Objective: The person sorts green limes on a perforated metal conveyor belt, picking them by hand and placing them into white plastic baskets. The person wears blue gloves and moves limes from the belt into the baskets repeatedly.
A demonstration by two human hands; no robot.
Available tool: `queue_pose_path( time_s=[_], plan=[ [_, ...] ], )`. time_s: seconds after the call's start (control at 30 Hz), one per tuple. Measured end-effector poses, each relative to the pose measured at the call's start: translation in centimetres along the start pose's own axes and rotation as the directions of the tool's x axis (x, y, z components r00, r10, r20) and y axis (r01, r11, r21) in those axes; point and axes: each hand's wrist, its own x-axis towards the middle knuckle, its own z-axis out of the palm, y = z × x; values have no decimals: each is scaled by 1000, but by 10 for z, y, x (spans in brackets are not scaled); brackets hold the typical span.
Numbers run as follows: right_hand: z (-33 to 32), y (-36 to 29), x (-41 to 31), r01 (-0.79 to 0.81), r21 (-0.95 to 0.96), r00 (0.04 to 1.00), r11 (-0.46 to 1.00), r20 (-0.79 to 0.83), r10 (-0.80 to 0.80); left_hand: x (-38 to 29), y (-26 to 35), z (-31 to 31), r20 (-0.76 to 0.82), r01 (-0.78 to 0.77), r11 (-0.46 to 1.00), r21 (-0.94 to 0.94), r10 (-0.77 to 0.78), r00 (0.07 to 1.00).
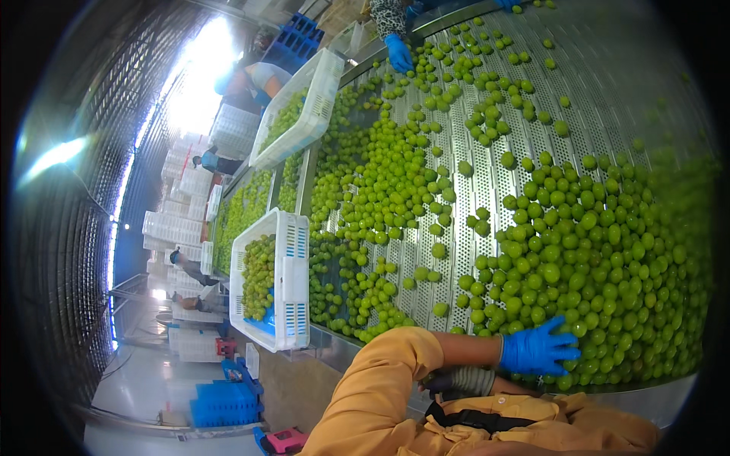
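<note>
My left hand (540, 347), in a blue glove, reaches across to the right with its fingers spread. It rests at the near edge of a thick heap of small round green fruits (582, 256), touching them and gripping none that I can see. Beneath my left forearm is my right hand (463, 382), in a dark glove with a grey ribbed cuff. It is close to my body and partly covered, so its fingers are hard to make out. The fruits lie on a perforated metal conveyor surface (456, 188), thinner in the middle and denser again toward the left.
White plastic crates (292, 273) with fruit stand along the conveyor's left side. Across from me, another person's blue-gloved hand (399, 54) touches the fruits. Stacked white crates (171, 228), blue crates (225, 402), a pink stool (287, 440) and several people occupy the left.
</note>
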Motion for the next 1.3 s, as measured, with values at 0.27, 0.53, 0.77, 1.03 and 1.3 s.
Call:
queue_pose_path(
  time_s=[0.27, 0.53, 0.77, 1.03, 1.3],
  plan=[
    [0, -11, -13, 2, -75, 1000, 997, -9, -2, 8, -166, -103, 45, 349, 654, 671, -505, 862],
    [1, -26, -31, -12, -5, 999, 1000, -51, 11, 87, -90, -92, -89, 459, 888, 2, -457, 885],
    [-5, -7, -44, -82, 47, 996, 996, -36, 83, 146, 5, 8, -21, -102, 991, -84, 101, 995],
    [-2, -11, -81, -113, 66, 993, 991, -15, 114, 159, -3, 39, 7, -48, 996, -74, 48, 999],
    [-11, -7, -103, -143, 60, 989, 988, -26, 145, 165, -4, 28, 20, -51, 997, -60, 53, 998]
  ],
)
